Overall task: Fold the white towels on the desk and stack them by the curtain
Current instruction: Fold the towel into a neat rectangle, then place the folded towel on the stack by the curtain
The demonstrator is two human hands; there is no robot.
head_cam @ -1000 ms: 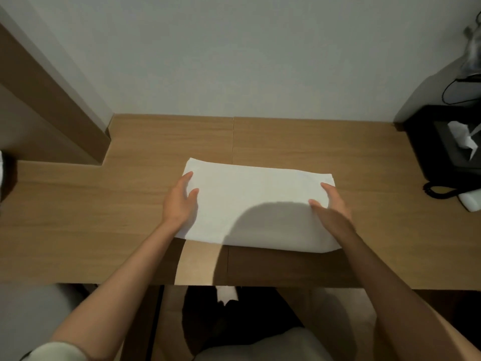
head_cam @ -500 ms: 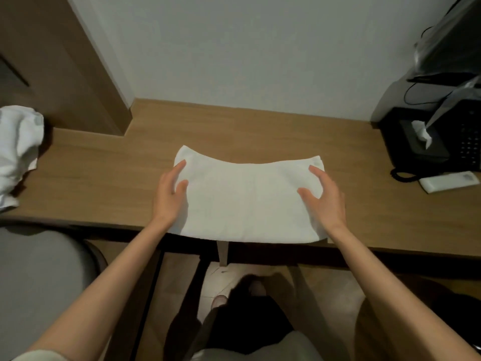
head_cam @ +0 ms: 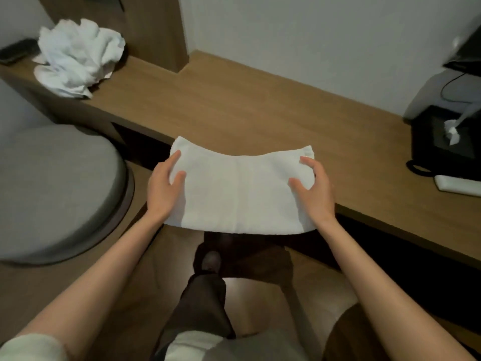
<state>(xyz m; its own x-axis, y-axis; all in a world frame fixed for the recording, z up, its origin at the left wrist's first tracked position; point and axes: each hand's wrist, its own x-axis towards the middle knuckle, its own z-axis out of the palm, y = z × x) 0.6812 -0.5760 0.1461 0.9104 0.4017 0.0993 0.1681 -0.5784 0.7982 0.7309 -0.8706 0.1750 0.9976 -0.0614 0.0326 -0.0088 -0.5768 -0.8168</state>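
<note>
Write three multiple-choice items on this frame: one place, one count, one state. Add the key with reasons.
1. Where is the crumpled towel pile?
A. far-left end of the desk
B. middle of the desk
C. right end of the desk

2. How many hands hold the folded towel?
A. none
B. one
C. two

3. What state is the folded towel in?
A. lying flat on the desk
B. lifted, held at its two ends
C. crumpled into a ball

Key:
1 A: the pile sits at the desk's far-left end, apart from the folded towel.
2 C: the left hand grips one end and the right hand grips the other.
3 B: its near part reaches past the desk edge and its middle sags between the hands.
</note>
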